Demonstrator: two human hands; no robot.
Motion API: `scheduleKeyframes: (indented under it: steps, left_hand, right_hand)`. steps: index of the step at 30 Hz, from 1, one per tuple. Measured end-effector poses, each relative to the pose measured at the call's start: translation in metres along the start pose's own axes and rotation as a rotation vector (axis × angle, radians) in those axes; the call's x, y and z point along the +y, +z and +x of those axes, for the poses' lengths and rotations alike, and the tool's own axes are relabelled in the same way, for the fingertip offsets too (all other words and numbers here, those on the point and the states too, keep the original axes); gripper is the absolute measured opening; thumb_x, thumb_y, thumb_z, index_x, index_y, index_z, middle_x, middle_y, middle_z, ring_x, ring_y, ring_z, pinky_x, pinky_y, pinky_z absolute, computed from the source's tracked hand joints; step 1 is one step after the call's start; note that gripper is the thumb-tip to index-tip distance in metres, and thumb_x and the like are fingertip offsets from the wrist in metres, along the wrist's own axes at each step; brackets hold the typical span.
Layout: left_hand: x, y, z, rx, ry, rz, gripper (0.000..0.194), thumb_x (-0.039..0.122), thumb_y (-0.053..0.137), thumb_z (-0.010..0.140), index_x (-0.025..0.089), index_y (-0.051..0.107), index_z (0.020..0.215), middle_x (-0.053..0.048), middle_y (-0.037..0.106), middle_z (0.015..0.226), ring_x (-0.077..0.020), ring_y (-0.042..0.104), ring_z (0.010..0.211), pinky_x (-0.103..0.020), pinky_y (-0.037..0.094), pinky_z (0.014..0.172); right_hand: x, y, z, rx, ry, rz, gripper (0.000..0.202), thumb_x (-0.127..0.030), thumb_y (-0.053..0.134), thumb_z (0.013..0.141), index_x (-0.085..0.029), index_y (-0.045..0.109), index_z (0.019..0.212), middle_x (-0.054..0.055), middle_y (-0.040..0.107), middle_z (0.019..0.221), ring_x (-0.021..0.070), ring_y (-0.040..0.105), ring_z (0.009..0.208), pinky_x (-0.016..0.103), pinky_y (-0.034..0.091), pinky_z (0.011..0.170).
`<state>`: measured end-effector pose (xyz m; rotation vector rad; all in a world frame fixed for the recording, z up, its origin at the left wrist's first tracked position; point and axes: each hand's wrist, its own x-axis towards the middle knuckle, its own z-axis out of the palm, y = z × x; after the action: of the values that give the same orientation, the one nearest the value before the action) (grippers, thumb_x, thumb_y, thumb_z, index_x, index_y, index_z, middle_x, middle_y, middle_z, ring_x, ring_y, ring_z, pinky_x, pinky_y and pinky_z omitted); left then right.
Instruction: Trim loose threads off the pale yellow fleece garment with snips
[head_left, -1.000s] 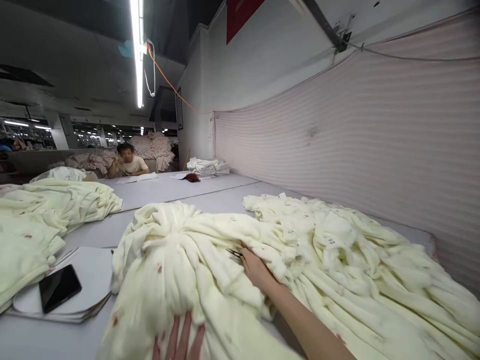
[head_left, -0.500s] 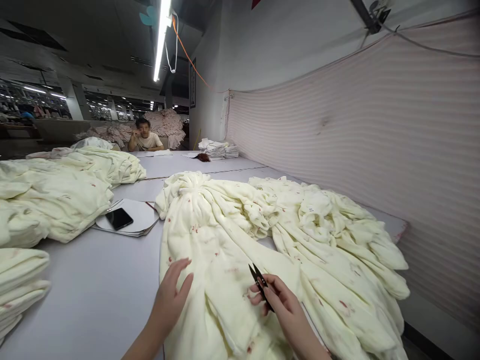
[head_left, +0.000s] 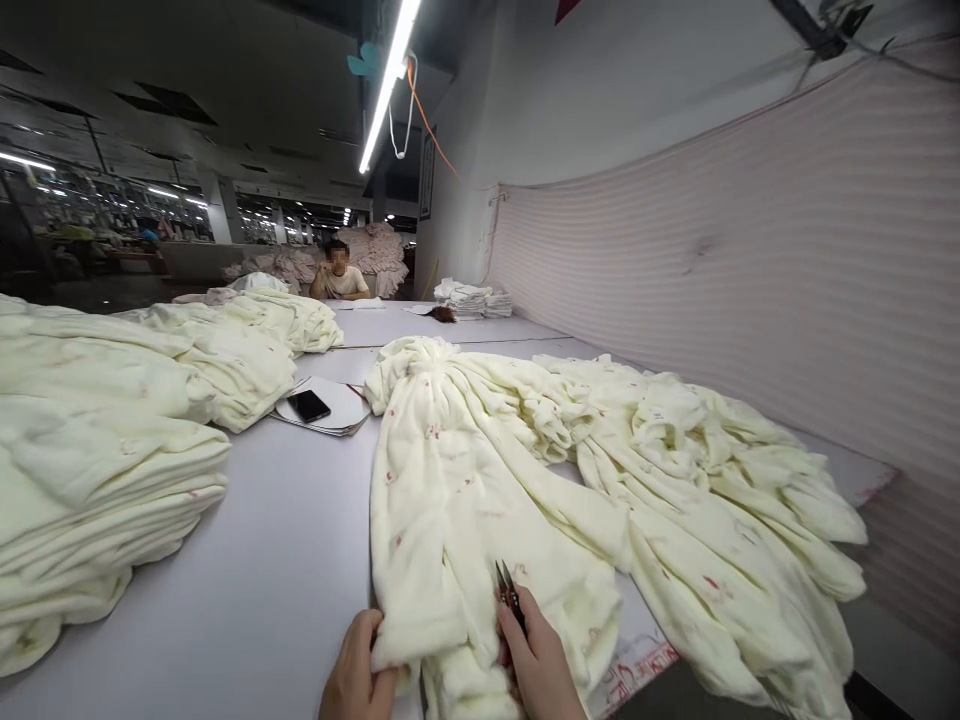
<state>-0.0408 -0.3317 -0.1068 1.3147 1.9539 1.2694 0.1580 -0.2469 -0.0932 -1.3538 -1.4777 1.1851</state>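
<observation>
With left hand (head_left: 356, 678) pinching the blanket (head_left: 450, 520) edge and right hand (head_left: 536, 665) clasping snips (head_left: 508, 592), could nick fabric if tips dip

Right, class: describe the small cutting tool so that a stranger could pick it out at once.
Start at the long grey table and the cream fleece garment stretched toward the near edge. The right hand grips that end of the cloth, and the thread snips stick up from its fingers: small, dark and pointed, against pale fabric.
</observation>
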Motion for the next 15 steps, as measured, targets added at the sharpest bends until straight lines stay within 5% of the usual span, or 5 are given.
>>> scheduleKeyframes:
  steps: [3,9,12,15]
  left_hand:
    - [0.009,-0.018,0.000,0.097,0.070,-0.075,0.017,0.029,0.039,0.081,0.026,0.048,0.094,0.000,0.058,0.082,-0.0209,0.055,0.075,-0.031,0.043,0.071]
    - [0.048,-0.019,0.014,0.122,0.372,-0.212,0.010,0.021,0.045,0.080,0.025,0.052,0.087,0.000,0.053,0.082,-0.0188,0.054,0.076,-0.028,0.043,0.069]
    - [0.065,-0.017,0.025,0.220,0.461,-0.217,0.017,0.015,0.045,0.078,0.025,0.052,0.090,-0.002,0.053,0.088,-0.0194,0.054,0.082,-0.029,0.043,0.073]
    - [0.065,-0.016,0.032,0.296,0.397,-0.204,0.015,0.020,0.047,0.080,0.025,0.051,0.093,-0.003,0.054,0.090,-0.0206,0.054,0.082,-0.031,0.043,0.076]
  right_hand:
    - [-0.006,0.011,-0.012,-0.035,0.077,0.130,0.042,-0.057,0.050,0.082,-0.021,0.058,0.103,-0.003,0.056,0.058,0.0113,0.043,0.035,0.021,0.032,0.031]
    - [-0.059,0.031,-0.021,-0.115,-0.441,0.025,0.041,-0.041,0.064,0.076,-0.021,0.056,0.111,-0.006,0.047,0.061,0.0141,0.048,0.057,0.025,0.045,0.059]
    - [-0.091,0.032,-0.015,-0.207,-0.512,-0.167,0.015,-0.033,0.059,0.081,-0.019,0.061,0.086,-0.004,0.049,0.061,0.0144,0.048,0.059,0.024,0.042,0.058]
    - [-0.102,0.019,-0.005,-0.136,-0.538,-0.202,0.017,-0.032,0.050,0.087,-0.019,0.059,0.081,0.001,0.060,0.072,0.0168,0.057,0.067,0.024,0.045,0.061]
